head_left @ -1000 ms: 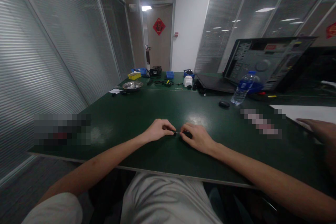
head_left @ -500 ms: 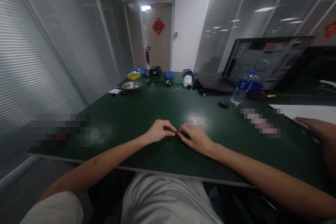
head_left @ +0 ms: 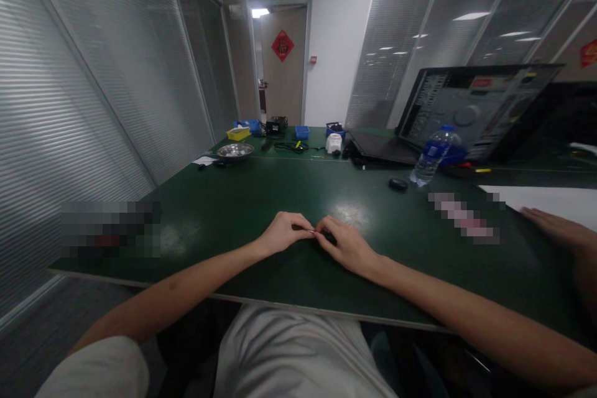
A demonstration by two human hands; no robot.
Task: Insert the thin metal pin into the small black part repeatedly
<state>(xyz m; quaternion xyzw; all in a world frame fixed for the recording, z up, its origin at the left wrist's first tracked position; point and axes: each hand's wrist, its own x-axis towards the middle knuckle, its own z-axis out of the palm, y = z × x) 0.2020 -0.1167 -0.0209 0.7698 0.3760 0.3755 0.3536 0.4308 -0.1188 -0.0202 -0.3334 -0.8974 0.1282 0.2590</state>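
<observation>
a small dark part [head_left: 329, 237] lies low on the green table [head_left: 233, 205], right at the near middle, under the fingertips of the right hand [head_left: 346, 244]. the left hand [head_left: 281, 232] meets it from the other side, thumb and forefinger pressed together on a thin pale sliver [head_left: 311, 232] that bridges the two hands; what that sliver is cannot be made out, it is too small and dim. the right hand's fingers are curled down and pinched around the dark part, knuckles up, heel of the hand resting on the table. the two hands touch at the fingertips. both forearms come in from the near edge, bare.

farther back on the table, well apart from the hands, a small black oval object [head_left: 398, 184] sits just beside a clear water bottle [head_left: 430, 161] with a blue label and cap. behind the bottle an open computer case [head_left: 471, 109] lies on its side, with a flat dark panel [head_left: 382, 148] next to it. at the far end stand a metal bowl [head_left: 236, 151], a yellow bin [head_left: 238, 134], a blue bin [head_left: 302, 132], a black cable [head_left: 291, 147] and a small white device [head_left: 333, 143]. at the right edge another person's hand [head_left: 557, 230] rests flat by a white sheet [head_left: 545, 199].
</observation>
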